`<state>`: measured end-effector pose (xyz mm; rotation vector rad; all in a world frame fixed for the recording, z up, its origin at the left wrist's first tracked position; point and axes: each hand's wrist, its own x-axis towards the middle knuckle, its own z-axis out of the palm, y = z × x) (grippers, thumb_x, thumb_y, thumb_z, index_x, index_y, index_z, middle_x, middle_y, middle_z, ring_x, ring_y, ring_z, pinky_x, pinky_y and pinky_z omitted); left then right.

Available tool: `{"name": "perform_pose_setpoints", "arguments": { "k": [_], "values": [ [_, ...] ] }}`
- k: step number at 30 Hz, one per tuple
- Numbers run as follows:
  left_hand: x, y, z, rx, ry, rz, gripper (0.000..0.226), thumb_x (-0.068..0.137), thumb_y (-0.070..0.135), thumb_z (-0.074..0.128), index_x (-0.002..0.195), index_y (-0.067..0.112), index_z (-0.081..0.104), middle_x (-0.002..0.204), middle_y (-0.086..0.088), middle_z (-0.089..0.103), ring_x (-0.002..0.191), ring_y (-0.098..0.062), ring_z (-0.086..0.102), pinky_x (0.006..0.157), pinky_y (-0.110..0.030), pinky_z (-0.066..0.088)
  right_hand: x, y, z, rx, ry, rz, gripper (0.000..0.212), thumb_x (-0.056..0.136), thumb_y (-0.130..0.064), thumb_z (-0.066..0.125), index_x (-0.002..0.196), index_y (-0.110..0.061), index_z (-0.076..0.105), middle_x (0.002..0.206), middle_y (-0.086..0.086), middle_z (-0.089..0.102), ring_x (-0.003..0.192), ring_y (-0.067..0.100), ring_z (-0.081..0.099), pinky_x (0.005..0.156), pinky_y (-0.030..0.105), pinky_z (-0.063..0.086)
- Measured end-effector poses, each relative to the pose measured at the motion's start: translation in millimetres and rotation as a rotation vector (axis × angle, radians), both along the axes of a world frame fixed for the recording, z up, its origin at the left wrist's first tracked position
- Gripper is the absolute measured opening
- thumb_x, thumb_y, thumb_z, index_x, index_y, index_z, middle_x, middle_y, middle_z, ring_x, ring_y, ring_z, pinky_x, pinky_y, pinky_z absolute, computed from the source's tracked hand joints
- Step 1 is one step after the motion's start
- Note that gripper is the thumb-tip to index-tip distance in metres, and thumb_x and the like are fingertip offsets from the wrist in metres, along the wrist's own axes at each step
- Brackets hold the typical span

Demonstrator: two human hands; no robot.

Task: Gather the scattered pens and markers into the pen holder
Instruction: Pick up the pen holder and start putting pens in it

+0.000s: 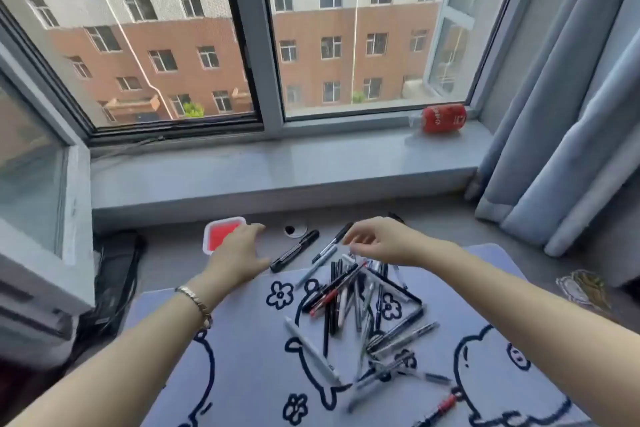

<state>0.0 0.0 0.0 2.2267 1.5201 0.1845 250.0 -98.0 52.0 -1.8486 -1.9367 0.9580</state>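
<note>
Several pens and markers (349,302) lie in a loose pile on a pale blue mat (242,374) printed with dark cartoon outlines. A thick black marker (294,251) lies apart on the grey desk, just right of my left hand (239,250). That hand rests flat with fingers spread, partly over a red container with a white rim (218,236). My right hand (377,241) hovers over the far end of the pile, fingers apart and curled down, holding nothing. A grey pen (329,246) lies under its fingertips. A white pen (311,350) sits at the pile's left side.
A grey window sill (277,166) runs behind the desk with a red bottle (443,118) lying on it. Blue curtains (561,149) hang at the right. A black bag (114,274) sits at the left. A cable hole (294,229) is in the desk.
</note>
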Motion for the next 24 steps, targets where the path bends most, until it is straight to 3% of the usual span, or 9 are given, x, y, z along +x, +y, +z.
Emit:
{"name": "perform_pose_setpoints", "arguments": {
  "k": [3,7,10,14,18,21,24],
  "values": [
    [-20.7,11.7,-18.6,0.034,0.072,0.122,0.087,0.067,0.026,0.075,0.140,0.010,0.031,0.145,-0.013,0.033,0.133,-0.028,0.032,0.106,-0.038,0.033,1.1,-3.6,-39.8,-0.158,-0.145,0.011,0.024,0.093,-0.023,0.052,0.111,-0.015,0.065,0.112,0.006,0.067,0.099,0.018,0.062,0.084,0.027,0.047],
    [-45.3,46.1,-38.5,0.040,0.237,0.185,0.117,0.059,0.034,0.082,0.147,0.013,0.009,0.157,-0.011,0.011,0.144,-0.027,0.009,0.110,-0.045,0.025,9.6,-12.0,-77.6,-0.282,-0.223,-0.004,0.025,0.094,-0.024,0.050,0.114,-0.016,0.063,0.116,0.006,0.065,0.102,0.021,0.060,0.087,0.033,0.050],
    [-52.1,77.2,-40.9,-0.074,0.256,0.171,0.124,0.054,0.031,0.086,0.148,0.012,0.007,0.157,-0.007,0.014,0.143,-0.025,0.014,0.109,-0.047,0.027,18.1,-11.1,-88.3,-0.303,-0.250,-0.023,0.024,0.094,-0.024,0.050,0.113,-0.018,0.063,0.115,0.004,0.065,0.099,0.020,0.061,0.087,0.036,0.052],
    [-46.9,80.1,-41.0,-0.100,0.118,0.142,0.112,0.049,0.024,0.088,0.142,0.011,0.026,0.142,-0.013,0.033,0.127,-0.031,0.038,0.103,-0.044,0.037,21.3,-7.1,-99.8,-0.230,-0.326,0.027,0.025,0.093,-0.018,0.049,0.114,-0.018,0.062,0.118,0.004,0.062,0.104,0.022,0.058,0.087,0.037,0.050],
    [-36.9,34.6,-29.7,0.075,-0.190,0.227,0.108,0.052,0.021,0.087,0.141,0.011,0.028,0.135,-0.014,0.039,0.124,-0.028,0.036,0.102,-0.036,0.032,6.3,3.2,-113.3,0.061,-0.370,0.143,0.029,0.087,-0.006,0.054,0.115,-0.008,0.063,0.121,0.009,0.060,0.111,0.029,0.054,0.093,0.040,0.044],
    [-37.1,-17.7,-21.0,0.121,-0.343,0.267,0.107,0.051,0.026,0.089,0.139,0.013,0.030,0.126,-0.001,0.040,0.114,-0.006,0.034,0.096,-0.027,0.029,-10.4,14.5,-127.0,0.304,-0.431,0.308,0.029,0.075,0.005,0.067,0.103,-0.003,0.068,0.107,0.014,0.068,0.101,0.031,0.063,0.092,0.042,0.049],
    [-38.1,-60.6,-19.4,0.070,-0.368,0.321,0.103,0.049,0.029,0.088,0.136,0.012,0.035,0.122,0.005,0.038,0.111,-0.008,0.036,0.094,-0.027,0.031,-30.4,23.0,-146.8,0.268,-0.499,0.447,0.035,0.086,0.000,0.055,0.120,-0.010,0.058,0.120,0.009,0.062,0.114,0.027,0.054,0.103,0.041,0.037]
  ]
}}
